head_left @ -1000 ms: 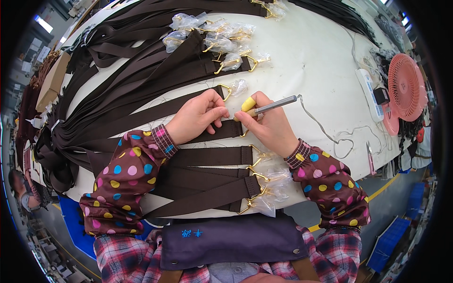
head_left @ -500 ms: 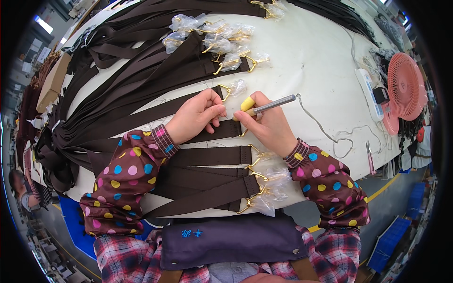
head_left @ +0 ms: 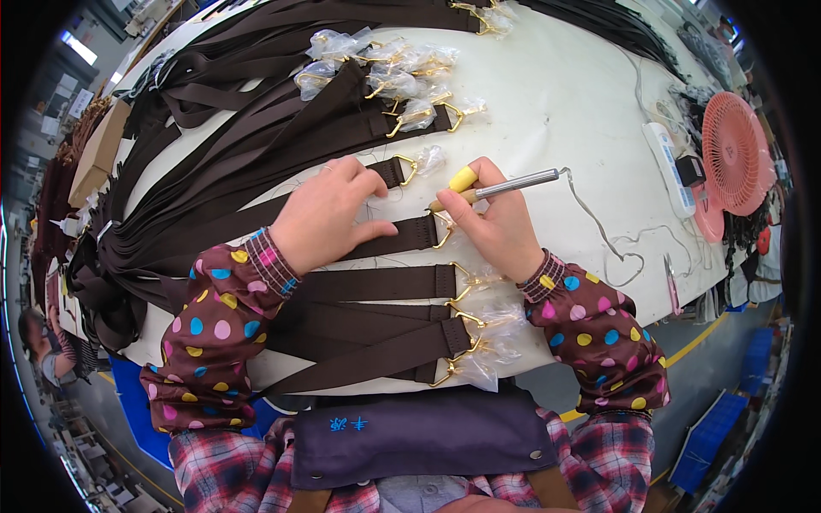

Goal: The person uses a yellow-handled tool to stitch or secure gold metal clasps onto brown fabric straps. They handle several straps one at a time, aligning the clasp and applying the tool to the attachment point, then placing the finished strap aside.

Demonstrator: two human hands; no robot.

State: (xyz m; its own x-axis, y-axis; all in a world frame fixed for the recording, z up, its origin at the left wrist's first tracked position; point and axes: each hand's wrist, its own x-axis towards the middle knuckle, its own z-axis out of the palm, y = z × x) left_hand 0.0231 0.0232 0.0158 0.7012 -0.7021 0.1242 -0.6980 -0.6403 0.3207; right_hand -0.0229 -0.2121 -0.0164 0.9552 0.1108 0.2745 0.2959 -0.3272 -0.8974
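My right hand point(head_left: 498, 224) grips a corded pen-shaped tool point(head_left: 523, 182) with a metal barrel, like a soldering pen; a yellow finger cover point(head_left: 463, 179) sits on one finger. Its tip points down at the stitched end of a dark brown webbing strap point(head_left: 406, 237); whether it touches cannot be told. A gold metal ring point(head_left: 445, 229) is fixed at that end, partly behind my right fingers. Over the same strap lies my left hand point(head_left: 329, 214), fingers stretched and thumb apart, holding nothing. Loose threads show near its fingertips, beside another strap end point(head_left: 392, 173) with a gold ring.
More brown straps point(head_left: 376, 355) lie in front, several with gold hardware in clear plastic wrap point(head_left: 492, 346). Further bundles point(head_left: 282, 120) spread at the far left. On the right are a white power strip point(head_left: 670, 171), a pink fan point(head_left: 735, 154) and small pink-handled snips point(head_left: 671, 286).
My left hand has moved left and opened from its closed fingers onto the strap. My right hand has shifted slightly right with the pen tool, its tip now by the strap's end.
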